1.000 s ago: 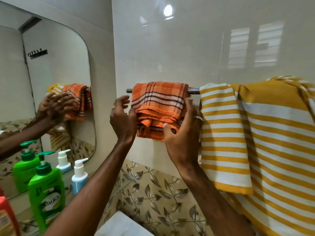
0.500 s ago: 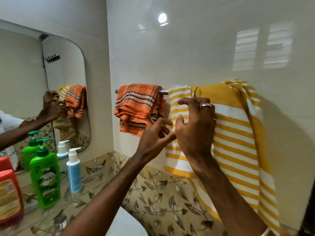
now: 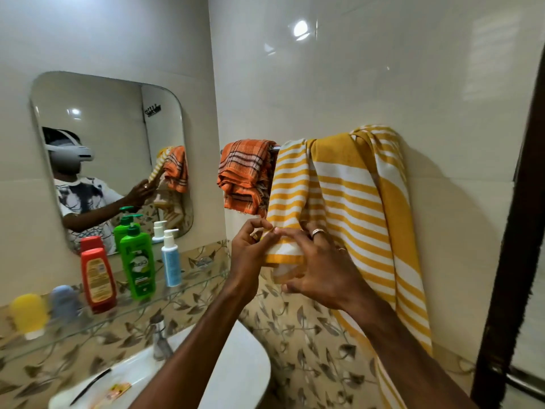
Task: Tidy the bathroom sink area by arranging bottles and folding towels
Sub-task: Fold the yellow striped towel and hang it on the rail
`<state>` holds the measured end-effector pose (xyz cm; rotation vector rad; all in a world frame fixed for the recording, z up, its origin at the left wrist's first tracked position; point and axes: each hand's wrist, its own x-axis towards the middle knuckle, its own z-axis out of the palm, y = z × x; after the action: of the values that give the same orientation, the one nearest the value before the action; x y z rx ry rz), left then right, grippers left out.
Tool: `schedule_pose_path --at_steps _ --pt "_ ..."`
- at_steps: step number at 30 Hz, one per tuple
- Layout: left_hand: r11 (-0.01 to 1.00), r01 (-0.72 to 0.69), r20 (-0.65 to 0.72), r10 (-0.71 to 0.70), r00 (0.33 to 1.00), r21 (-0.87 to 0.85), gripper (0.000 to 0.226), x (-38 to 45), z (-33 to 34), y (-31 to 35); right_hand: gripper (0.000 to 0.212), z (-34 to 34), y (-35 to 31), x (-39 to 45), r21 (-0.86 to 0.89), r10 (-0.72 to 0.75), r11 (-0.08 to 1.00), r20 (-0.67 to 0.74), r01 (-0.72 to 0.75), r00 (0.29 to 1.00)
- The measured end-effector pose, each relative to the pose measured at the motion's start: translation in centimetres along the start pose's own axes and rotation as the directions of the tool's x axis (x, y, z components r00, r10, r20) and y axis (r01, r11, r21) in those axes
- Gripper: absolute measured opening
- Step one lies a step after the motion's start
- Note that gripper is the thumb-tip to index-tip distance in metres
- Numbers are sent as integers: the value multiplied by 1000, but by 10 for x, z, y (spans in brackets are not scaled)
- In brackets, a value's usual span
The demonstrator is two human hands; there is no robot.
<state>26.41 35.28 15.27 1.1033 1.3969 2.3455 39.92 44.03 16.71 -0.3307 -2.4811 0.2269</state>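
Striped yellow-and-white towel hangs bunched over the towel rail, its long right part falling well below the rail and its narrower left fold ending at a yellow hem. Left of it on the same rail, touching its edge, hangs the folded orange checked towel. Below the rail stands the white sink, with a steel tap at its back. Left of the rail a mirror is fixed to the wall, and beneath it a glass shelf carries a green pump bottle, a red bottle and a small blue pump bottle. Under the rail, the right hand grips the striped towel's lower hem, fingers curled round it. The left hand pinches the same hem at its left corner.
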Motion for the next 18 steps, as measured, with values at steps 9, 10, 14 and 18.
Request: schedule_pose_path --at_steps 9,10,14,18 --pt "989 1 243 -36 969 145 46 -48 -13 26 27 -11 -29 -27 145 -134 957 -544 251 828" --pt "983 -29 229 -14 973 182 36 -54 -11 30 26 -12 -35 -31 146 -151 951 -550 273 821" --pt "986 -40 186 9 983 163 26 -79 -11 44 26 -9 -63 -54 188 -170 926 -567 328 806" --pt "998 -32 148 25 989 46 22 -113 -21 59 32 -14 -90 -80 186 -188 912 -600 364 777"
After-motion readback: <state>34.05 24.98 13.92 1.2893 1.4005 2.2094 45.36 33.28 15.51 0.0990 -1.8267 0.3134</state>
